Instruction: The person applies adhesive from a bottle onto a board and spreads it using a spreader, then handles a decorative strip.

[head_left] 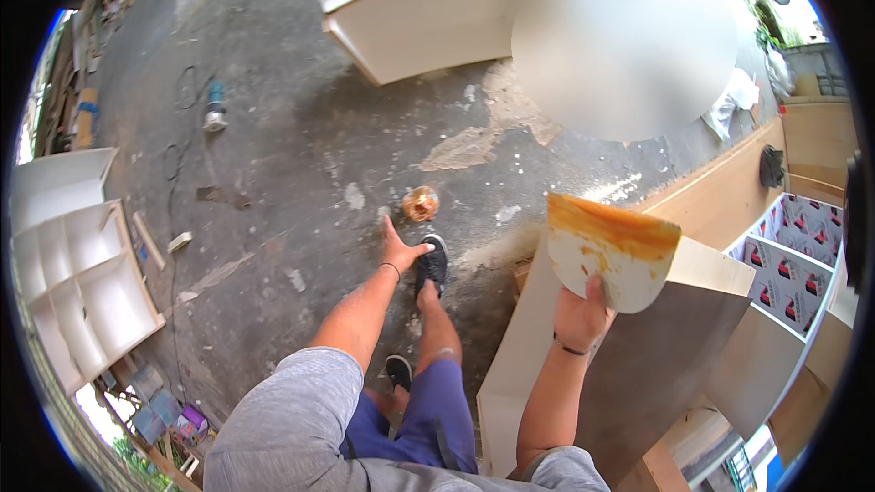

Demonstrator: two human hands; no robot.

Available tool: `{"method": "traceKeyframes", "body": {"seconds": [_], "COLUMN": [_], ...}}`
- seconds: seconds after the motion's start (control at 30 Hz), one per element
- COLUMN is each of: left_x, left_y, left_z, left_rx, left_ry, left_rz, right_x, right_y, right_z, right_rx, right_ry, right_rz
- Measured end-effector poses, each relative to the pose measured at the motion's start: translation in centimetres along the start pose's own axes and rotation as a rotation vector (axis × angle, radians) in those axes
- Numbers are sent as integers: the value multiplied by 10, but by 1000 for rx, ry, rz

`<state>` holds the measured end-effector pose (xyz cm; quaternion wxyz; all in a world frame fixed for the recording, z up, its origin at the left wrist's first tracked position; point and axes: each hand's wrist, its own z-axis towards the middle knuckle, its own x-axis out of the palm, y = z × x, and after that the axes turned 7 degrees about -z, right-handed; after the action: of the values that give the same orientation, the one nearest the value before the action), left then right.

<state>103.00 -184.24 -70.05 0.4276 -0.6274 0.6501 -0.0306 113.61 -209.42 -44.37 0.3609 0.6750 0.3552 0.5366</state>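
My right hand grips a flat, off-white spreader with a rounded lower edge, thumb across its face. A band of amber, glue-like stuff coats its straight upper edge, with smears lower down. My left hand reaches down, thumb and fingers apart and holding nothing. Just beyond its fingertips, a small clear container with amber contents stands on the floor, close to my shoe. Whether the fingers touch it I cannot tell. Beside my right arm is a cabinet-like piece with a dark brown panel.
A white cabinet carcass lies at the far side. White shelving stands left, near a blue-topped power tool and its cord. Long boards and a box lined with printed sheets are at right. A blurred oval hides the upper right.
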Motion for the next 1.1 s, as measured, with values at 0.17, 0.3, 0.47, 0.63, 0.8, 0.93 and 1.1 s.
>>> {"method": "traceKeyframes", "body": {"seconds": [0.17,0.3,0.47,0.63,0.8,0.93,1.1], "left_x": [45,48,0,-78,-169,-284,-400], "left_y": [-31,-15,-43,-11,47,43,81], "left_z": [45,65,44,-48,-173,-259,-330], "left_rx": [-110,-18,136,18,179,242,179], "left_ry": [-102,-168,-240,-120,-259,-294,-613], "left_rz": [55,-201,-419,-536,-505,-810,-639], "right_x": [5,18,27,76,164,257,393], "right_y": [-18,-18,-16,-16,-18,1,22], "right_z": [63,76,64,24,-31,-71,-125], "right_rx": [11,34,54,201,310,305,324], "right_ry": [21,78,30,189,353,535,717], "right_rz": [-75,-129,-118,-61,-142,-38,0]}}
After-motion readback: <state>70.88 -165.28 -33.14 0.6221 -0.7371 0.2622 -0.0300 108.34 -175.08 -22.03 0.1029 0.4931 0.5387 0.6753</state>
